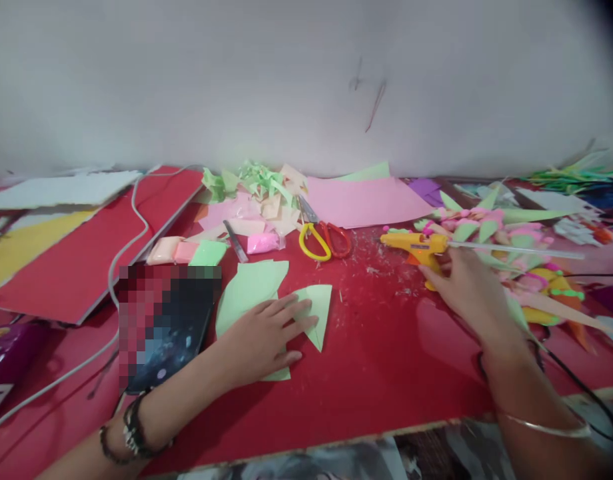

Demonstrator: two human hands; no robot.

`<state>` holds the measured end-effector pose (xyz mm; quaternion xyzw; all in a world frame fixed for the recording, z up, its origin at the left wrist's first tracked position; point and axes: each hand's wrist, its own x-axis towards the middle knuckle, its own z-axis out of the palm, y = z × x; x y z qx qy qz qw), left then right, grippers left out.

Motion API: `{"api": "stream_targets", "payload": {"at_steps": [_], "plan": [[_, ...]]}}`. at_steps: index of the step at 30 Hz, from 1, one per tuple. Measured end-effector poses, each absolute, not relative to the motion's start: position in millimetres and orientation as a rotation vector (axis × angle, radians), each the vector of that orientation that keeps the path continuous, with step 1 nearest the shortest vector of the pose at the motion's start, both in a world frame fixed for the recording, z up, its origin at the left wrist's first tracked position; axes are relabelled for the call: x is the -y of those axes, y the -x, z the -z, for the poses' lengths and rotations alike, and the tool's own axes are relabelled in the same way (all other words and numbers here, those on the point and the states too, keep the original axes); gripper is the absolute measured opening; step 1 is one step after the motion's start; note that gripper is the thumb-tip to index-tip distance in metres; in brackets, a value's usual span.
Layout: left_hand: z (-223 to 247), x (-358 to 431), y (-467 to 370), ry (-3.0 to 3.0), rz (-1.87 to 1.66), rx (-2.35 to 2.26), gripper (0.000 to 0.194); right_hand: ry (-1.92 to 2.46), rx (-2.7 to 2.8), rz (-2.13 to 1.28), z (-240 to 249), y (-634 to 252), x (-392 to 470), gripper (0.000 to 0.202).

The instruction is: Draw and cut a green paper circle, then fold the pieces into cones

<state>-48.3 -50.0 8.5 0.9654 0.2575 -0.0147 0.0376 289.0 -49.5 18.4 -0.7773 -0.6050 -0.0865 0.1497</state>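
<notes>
My left hand (pixel 264 337) lies flat with its fingers apart on pieces of light green paper (pixel 251 287) on the red tabletop. Its fingertips rest on a smaller green paper cone (pixel 318 310) that tapers to a point toward me. On the right, my right hand (pixel 461 283) is closed round the handle of a yellow glue gun (pixel 419 247), whose nozzle points left. A clear glue stick (pixel 521 251) extends from the back of the gun. Between the hands and farther back lie scissors (pixel 324 241) with one yellow and one red handle.
A dark phone (pixel 179 327) lies beside my left forearm, near a white cable (pixel 111 267). Pink paper (pixel 361 200) and green scraps (pixel 261 180) lie along the wall. Paper flowers (pixel 506 233) are heaped at the right. The table's front edge (pixel 306 449) is near me.
</notes>
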Motion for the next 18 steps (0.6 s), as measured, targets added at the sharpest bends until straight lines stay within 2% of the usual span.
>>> {"api": "stream_targets", "payload": {"at_steps": [5,15,18], "plan": [[-4.7,47.8,51.3,-2.935,0.004,-0.772,0.046,2.301,1.842,0.260,-10.2,-288.5,40.9,0.024],[-3.8,51.9,50.1,-2.921,-0.030,-0.800,0.043,2.058,1.859,0.135,-20.1,-264.7,56.2,0.019],[-3.1,52.2,50.1,-2.907,-0.028,-0.792,0.043,2.070,1.809,0.109,-22.1,-252.6,60.4,0.029]]}}
